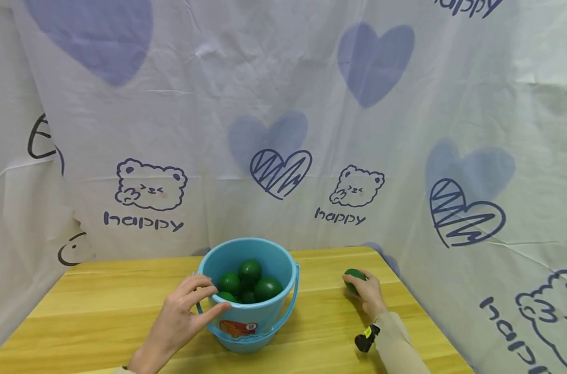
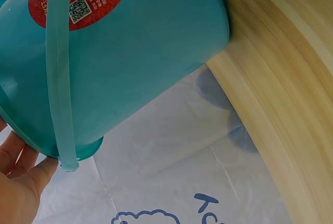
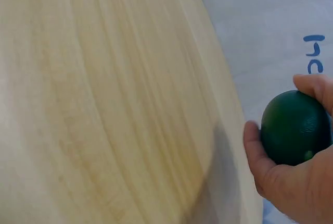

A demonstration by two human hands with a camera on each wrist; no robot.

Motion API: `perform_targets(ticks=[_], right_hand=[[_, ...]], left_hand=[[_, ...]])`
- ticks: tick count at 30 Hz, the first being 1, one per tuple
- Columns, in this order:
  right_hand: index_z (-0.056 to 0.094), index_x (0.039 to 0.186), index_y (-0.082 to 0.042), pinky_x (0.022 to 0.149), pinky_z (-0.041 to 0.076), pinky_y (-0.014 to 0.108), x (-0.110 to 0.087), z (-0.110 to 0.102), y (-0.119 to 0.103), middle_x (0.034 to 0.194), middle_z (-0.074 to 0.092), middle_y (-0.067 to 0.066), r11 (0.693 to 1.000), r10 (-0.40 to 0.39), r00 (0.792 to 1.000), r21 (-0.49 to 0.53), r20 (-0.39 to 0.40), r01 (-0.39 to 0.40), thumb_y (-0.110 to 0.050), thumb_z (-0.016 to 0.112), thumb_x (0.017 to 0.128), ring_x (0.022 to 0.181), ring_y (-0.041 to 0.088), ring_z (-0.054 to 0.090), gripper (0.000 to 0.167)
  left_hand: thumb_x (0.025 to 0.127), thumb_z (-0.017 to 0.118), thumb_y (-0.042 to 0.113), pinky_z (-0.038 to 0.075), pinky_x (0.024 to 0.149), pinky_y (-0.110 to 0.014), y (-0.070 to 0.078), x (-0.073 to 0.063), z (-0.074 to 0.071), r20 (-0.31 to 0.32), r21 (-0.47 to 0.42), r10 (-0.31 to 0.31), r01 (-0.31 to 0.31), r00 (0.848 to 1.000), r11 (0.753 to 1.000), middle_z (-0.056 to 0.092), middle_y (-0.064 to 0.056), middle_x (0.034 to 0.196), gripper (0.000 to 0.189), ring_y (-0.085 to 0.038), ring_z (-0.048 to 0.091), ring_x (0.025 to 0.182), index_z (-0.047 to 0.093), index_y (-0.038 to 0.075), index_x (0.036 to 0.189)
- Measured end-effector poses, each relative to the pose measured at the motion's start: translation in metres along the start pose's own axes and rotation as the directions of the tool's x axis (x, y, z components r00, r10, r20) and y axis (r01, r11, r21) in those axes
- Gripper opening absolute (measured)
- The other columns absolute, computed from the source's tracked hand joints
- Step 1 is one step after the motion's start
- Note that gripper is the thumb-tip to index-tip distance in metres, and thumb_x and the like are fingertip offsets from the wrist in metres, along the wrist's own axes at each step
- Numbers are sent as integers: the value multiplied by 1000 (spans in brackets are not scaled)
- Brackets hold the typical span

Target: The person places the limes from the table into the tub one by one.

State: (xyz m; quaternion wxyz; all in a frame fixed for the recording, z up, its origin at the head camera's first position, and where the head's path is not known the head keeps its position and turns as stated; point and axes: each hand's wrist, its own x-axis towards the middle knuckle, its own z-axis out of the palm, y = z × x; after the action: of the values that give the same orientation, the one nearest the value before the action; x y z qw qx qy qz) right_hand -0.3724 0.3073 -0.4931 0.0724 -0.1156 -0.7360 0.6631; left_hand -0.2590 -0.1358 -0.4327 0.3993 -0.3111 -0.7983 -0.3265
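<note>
A light blue bucket [image 1: 248, 314] stands on the table, with several dark green limes [image 1: 250, 271] inside it. My left hand [image 1: 183, 306] holds the bucket's rim at its near left side, thumb and fingers bent over the edge. In the left wrist view, the thumb and fingers [image 2: 37, 176] meet the rim beside the handle joint. Off to the right of the bucket, my right hand [image 1: 368, 293] grips one round green lime [image 3: 295, 127] between thumb and fingers. That lime appears held above the table; its underside is partly hidden by the hand.
The bucket's blue handle [image 1: 283, 323] hangs down across its front. A wooden table [image 1: 321, 332] lies beneath, and a white patterned cloth [image 1: 208, 124] hangs behind it and along both sides. A small black device [image 1: 366, 338] sits at my right wrist.
</note>
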Motion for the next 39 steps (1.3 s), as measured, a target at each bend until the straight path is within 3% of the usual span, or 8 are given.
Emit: perform_targets(ticks=[9,16,23,32,39], right_hand=[[40,143,1,99,52,50,-4,4,-8,138,37,28,1000,-21,1000,-20,7,21,-20,68,92,121,40,45,62],[46,138,1,87,59,40,-6,6,-14,134,41,26,999,-21,999,-31,-30,20,-20,70,90,110,34,51,57],[52,133,-2,76,61,30,-6,20,-27,133,41,25,996,-34,999,79,-31,36,-15,73,88,105,31,54,52],[55,130,-1,75,62,32,-16,46,-54,138,34,25,979,-89,996,183,8,86,-1,72,84,114,38,46,49],[60,124,-3,69,62,33,-30,64,-77,132,42,20,969,-169,985,189,27,161,-6,76,83,108,34,50,44]], left_hand=[[68,90,24,39,101,-4,-1,2,0,-2,-6,9,-9,1000,1000,65,6,103,29,-12,60,100,75,16,91],[68,90,25,40,101,-5,0,3,0,4,-6,-7,7,1000,1000,65,7,103,30,-11,60,100,75,16,92],[67,91,25,40,100,-5,1,3,-2,21,3,-26,26,999,1000,65,8,104,30,-10,59,101,75,17,92],[67,90,23,37,102,-4,0,2,1,-4,-19,6,-6,1000,1000,64,7,100,28,-12,59,98,74,18,89],[68,90,22,39,101,-4,2,2,1,0,-29,7,-7,1000,1000,64,5,100,28,-11,58,97,73,18,89]])
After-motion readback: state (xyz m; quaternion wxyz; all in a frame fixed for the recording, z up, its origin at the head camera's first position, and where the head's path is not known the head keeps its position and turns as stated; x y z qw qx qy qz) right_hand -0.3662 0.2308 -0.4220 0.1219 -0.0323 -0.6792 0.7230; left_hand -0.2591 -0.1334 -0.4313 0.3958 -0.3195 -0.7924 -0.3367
